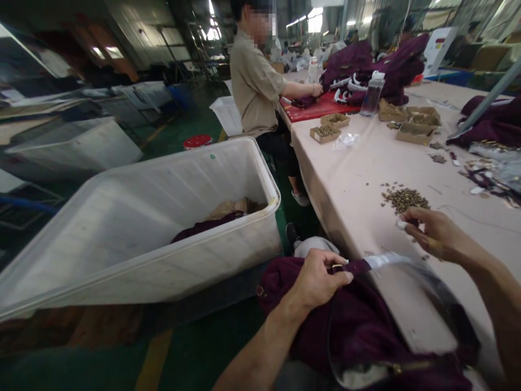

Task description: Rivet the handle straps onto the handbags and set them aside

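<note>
A dark purple fabric bag (358, 320) lies over my lap, against the table edge. My left hand (315, 279) pinches the end of its strap (358, 266), where a bit of gold-coloured metal shows. Past that hand the strap is wrapped in clear plastic and curves round to the right. Over the table, my right hand (437, 233) is closed at the fingertips, beside a pile of small brass-coloured metal studs (407, 200). A white covering is on one of its fingertips. Whatever those fingers hold is too small to make out.
A large white bin (228, 244) with purple and tan material inside stands left of the table (345, 163). Small cardboard boxes (325, 133) of metal parts and a clear bottle (372, 95) sit farther back. A co-worker (256, 81) handles purple bags at a red mat (313, 108).
</note>
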`<state>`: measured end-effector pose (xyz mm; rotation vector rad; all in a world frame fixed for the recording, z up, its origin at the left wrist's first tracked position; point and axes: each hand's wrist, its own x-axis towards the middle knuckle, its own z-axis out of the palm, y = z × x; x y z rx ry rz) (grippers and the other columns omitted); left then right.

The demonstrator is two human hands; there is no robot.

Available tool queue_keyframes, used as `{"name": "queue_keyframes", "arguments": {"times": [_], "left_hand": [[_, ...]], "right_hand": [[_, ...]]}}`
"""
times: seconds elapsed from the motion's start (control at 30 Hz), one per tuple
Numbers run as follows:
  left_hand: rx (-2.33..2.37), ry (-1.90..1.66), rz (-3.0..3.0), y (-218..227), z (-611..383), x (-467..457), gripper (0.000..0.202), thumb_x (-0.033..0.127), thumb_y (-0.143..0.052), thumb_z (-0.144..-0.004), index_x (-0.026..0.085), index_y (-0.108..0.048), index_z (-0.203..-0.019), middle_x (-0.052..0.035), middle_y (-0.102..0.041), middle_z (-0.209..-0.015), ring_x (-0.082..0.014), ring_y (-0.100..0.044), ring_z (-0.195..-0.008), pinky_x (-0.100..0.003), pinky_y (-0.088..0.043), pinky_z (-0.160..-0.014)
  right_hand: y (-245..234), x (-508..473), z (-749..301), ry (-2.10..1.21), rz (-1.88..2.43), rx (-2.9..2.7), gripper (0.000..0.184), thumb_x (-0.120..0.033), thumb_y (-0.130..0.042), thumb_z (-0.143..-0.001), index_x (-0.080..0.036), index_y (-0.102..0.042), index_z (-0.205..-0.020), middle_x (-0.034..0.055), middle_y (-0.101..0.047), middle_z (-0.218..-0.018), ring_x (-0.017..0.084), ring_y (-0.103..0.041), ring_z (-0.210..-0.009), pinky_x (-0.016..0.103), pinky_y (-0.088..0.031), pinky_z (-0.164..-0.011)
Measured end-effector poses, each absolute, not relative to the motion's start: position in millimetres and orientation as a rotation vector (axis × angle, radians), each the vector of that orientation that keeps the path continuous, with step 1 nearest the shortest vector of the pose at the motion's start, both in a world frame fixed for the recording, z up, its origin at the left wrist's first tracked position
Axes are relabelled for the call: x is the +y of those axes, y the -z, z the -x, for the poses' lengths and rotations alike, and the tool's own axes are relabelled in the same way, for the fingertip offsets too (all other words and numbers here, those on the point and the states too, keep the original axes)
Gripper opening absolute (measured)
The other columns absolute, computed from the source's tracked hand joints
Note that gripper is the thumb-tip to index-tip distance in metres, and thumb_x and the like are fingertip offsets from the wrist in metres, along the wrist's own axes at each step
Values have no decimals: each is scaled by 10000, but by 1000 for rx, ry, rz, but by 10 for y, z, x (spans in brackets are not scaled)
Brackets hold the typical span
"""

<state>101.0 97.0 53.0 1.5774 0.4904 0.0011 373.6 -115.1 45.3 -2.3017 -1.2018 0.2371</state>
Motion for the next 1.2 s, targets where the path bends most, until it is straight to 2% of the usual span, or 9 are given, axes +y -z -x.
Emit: {"name": "queue_keyframes", "arguments": {"times": [0.17,0.27,0.47,0.7,0.87,0.97,1.13,1.2], "left_hand": [[504,-43,-1631,-552,-1035,964,220,243,-784,-692,118,-794,-872,-56,-692,-734,-163,-589,-668,-254,-406,-575],[495,-75,-1631,-589,-1039,952,201,212,-768,-694,114,-790,-868,-48,-689,-736,-152,-577,-657,-255,-407,-583],[495,-103,-1754,-546,-1014,924,202,207,-748,-709,128,-789,-891,-62,-723,-795,-188,-618,-726,-278,-432,-622],[493,-140,-1825,-634,-997,901,152,204,-728,-730,137,-780,-856,-55,-719,-770,-190,-611,-714,-290,-423,-621],[479,-177,-1906,-675,-977,840,161,179,-728,-729,142,-783,-876,-59,-734,-805,-206,-639,-758,-314,-451,-695],[448,-225,-1954,-679,-975,818,163,168,-738,-727,147,-784,-882,-69,-740,-835,-214,-646,-785,-324,-456,-725],[382,-316,-2028,-695,-976,797,126,132,-730,-719,159,-762,-838,-72,-729,-816,-214,-636,-759,-319,-447,-692],[374,-354,-2048,-695,-972,779,149,105,-723,-699,160,-757,-833,-65,-725,-809,-210,-636,-747,-316,-444,-682]], "right_hand": [[-903,-864,-2897,-191,1945,-1724,63,-203,-519,-968,-238,-572,-971,68,-621,-902,231,-559,-821,398,-433,-761],[-873,-733,-2616,-226,1883,-1832,126,-125,-505,-963,-228,-559,-1011,64,-598,-910,227,-534,-847,396,-411,-764],[-766,-645,-2553,-291,1843,-1844,136,-103,-517,-959,-220,-567,-1007,57,-589,-896,220,-526,-843,384,-391,-754],[-704,-636,-2557,-435,1831,-1660,102,-136,-563,-924,-228,-605,-940,42,-613,-876,212,-568,-824,351,-434,-740],[-657,-658,-2606,-647,1851,-1440,31,-206,-635,-874,-218,-615,-855,7,-609,-782,173,-554,-713,298,-444,-661],[-699,-657,-2628,-678,1865,-1389,102,-269,-666,-868,-209,-594,-831,0,-591,-741,165,-532,-691,289,-433,-648],[-815,-632,-2632,-639,1792,-1522,170,-337,-629,-938,-194,-644,-1029,84,-649,-1005,228,-596,-918,354,-477,-813],[-811,-644,-2643,-674,1788,-1617,170,-320,-602,-956,-192,-658,-1052,100,-648,-1033,240,-598,-945,372,-476,-840]]}}
